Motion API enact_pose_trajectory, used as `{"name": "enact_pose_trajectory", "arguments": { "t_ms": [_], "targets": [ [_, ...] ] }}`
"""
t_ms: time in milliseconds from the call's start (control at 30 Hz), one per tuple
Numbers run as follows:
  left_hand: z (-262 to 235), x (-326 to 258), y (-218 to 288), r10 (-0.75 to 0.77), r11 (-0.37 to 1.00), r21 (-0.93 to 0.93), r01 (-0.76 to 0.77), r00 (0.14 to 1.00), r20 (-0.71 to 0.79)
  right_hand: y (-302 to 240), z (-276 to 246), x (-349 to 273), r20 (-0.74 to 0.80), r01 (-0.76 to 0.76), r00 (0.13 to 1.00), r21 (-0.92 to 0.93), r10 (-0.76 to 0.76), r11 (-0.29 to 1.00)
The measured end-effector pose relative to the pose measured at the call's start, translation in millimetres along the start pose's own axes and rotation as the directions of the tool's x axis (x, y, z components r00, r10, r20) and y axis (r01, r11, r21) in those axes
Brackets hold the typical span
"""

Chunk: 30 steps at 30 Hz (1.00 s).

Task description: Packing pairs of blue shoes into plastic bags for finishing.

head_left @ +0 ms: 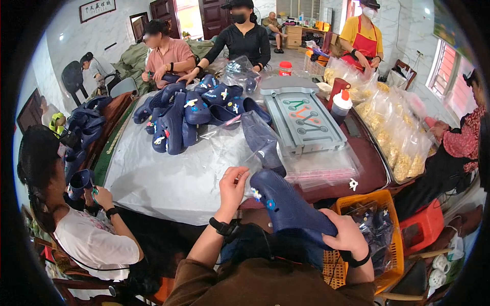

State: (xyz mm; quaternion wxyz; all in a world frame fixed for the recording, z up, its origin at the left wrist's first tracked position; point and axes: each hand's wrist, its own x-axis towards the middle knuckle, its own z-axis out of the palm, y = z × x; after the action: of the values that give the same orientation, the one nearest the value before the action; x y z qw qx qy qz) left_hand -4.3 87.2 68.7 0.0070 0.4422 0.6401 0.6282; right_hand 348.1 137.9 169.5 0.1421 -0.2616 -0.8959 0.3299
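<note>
My right hand [345, 233] grips a navy clog [293, 204] by its heel end, with the toe pointing up and left. Small charms, one white and one blue, are set in the clog's upper. My left hand [234, 187] is raised left of the toe, its fingers curled and pinched at the edge of a clear plastic bag [232, 140]. Inside that bag, just beyond the held clog, lies another navy clog [261, 143]. A heap of navy clogs [173, 120] with colourful charms covers the table's far left part.
A grey folding plastic table [334, 140] lies on stacked clear bags [326, 173]. Right of it stand a bottle [341, 104] and a tray of bagged yellow pieces [395, 135]. An orange basket [395, 255] of bagged clogs sits by my right arm. Several people work around the table.
</note>
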Motion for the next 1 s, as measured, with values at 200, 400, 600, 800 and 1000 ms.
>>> {"name": "enact_pose_trajectory", "arguments": {
  "t_ms": [200, 400, 600, 800, 1000],
  "targets": [
    [6.7, -1.9, 4.6, 0.037, 0.999, -0.033, -0.037, 0.999, -0.015, -14.0, 32.5, 14.8, -0.128, -0.033, 0.992, -0.165, 0.011, 0.986],
    [7.3, -0.6, 17.6, 0.069, 0.997, 0.017, -0.07, 0.997, 0.045, -20.3, 43.7, 34.6, -0.124, -0.015, 0.992, -0.123, 0.0, 0.992],
    [3.2, 5.0, 22.8, 0.139, 0.99, 0.02, -0.14, 0.99, 0.024, -25.8, 63.5, 61.6, -0.272, -0.014, 0.962, -0.171, -0.033, 0.985],
    [-2.3, 3.0, 20.0, 0.106, 0.994, -0.006, -0.106, 0.994, 0.031, -18.1, 77.9, 78.0, -0.385, -0.077, 0.922, -0.099, 0.033, 0.992],
    [-10.3, 4.3, 20.3, 0.031, 0.996, -0.083, -0.03, 0.999, 0.017, -21.3, 80.7, 96.9, -0.332, -0.102, 0.943, -0.202, 0.03, 0.974]
  ]
}}
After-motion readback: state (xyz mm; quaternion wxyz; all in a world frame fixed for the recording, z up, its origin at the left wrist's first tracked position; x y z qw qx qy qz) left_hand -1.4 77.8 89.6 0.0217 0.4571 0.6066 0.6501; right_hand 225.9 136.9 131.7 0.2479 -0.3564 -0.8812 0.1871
